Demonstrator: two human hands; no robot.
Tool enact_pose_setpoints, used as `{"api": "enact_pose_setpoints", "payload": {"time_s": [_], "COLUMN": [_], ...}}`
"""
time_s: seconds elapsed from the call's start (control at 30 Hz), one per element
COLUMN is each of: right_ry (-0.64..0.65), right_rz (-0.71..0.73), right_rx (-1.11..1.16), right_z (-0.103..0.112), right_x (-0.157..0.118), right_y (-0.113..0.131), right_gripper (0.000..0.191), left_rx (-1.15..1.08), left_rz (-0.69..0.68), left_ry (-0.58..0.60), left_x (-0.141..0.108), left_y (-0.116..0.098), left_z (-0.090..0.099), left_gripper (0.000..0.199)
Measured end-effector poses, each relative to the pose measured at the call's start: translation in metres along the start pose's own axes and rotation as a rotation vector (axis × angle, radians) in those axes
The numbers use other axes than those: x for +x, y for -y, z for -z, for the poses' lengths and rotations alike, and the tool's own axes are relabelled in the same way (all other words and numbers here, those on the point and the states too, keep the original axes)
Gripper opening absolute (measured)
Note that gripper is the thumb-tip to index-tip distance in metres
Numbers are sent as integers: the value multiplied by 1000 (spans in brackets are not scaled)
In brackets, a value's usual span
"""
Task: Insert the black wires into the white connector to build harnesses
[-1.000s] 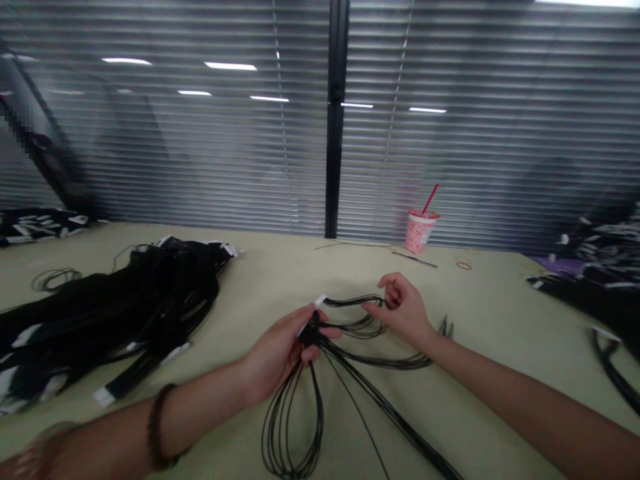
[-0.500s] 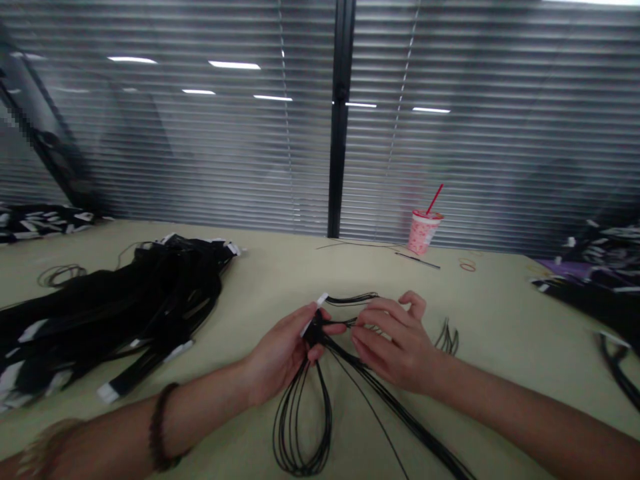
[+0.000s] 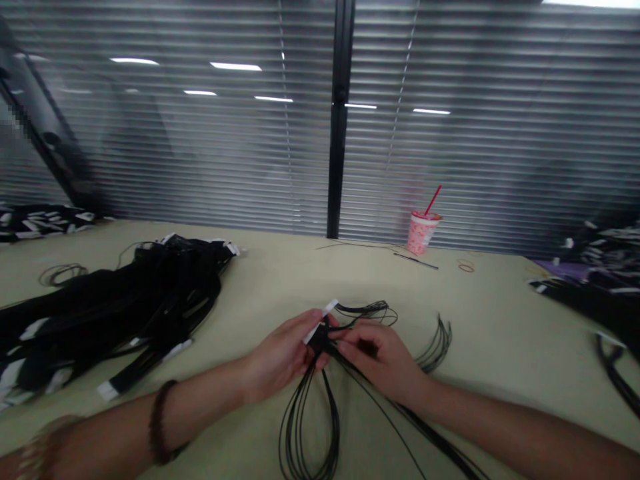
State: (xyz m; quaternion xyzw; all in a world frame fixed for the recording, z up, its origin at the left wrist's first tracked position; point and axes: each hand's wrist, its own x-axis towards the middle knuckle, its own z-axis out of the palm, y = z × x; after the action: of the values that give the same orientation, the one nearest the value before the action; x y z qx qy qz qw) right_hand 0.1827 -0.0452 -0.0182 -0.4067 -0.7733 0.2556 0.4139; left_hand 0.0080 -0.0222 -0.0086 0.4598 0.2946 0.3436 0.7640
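My left hand (image 3: pixel 285 357) is closed on a bundle of thin black cables (image 3: pixel 330 427) near its white-tipped end. One loop of the bundle hangs below the fingers, and a longer run slants off to the lower right. A white label (image 3: pixel 330 307) sticks up beyond the left fingertips. Fingers curled, my right hand (image 3: pixel 383 357) pinches the cables just right of the left fingertips; exactly which strands it grips is too small to tell. Loose cable ends curve out behind the right wrist.
A large pile of black cables with white ends (image 3: pixel 150 293) lies at left. Toward the back stand a pink cup (image 3: pixel 423 233) with a red straw, a pen (image 3: pixel 416 261) and a rubber band (image 3: pixel 466 266). More black cables (image 3: pixel 590 303) lie at right, with window blinds behind.
My right hand has moved down and left, closer to my left fingertips, and its fingers have curled in. The held cables have shifted slightly, and the loop hangs a little lower.
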Motion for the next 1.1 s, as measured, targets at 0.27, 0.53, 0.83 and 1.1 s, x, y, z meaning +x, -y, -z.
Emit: {"api": "enact_pose_setpoints", "payload": {"time_s": [0.27, 0.53, 0.83, 1.1], "right_ry": [39, 355, -125, -391], "right_rz": [5, -301, -174, 63], "right_rx": [-125, 252, 808, 496], "right_z": [9, 38, 124, 122], "right_x": [5, 18, 40, 46], "right_y": [0, 18, 48, 25], "right_gripper": [16, 17, 15, 11], "left_rx": [17, -17, -75, 60], "left_rz": [3, 2, 78, 33], "left_ry": [-44, -54, -157, -166], "left_x": [1, 1, 1, -1], "left_y": [-1, -2, -7, -7], "left_z": [-1, -3, 0, -6], "left_gripper": [26, 28, 27, 30]}}
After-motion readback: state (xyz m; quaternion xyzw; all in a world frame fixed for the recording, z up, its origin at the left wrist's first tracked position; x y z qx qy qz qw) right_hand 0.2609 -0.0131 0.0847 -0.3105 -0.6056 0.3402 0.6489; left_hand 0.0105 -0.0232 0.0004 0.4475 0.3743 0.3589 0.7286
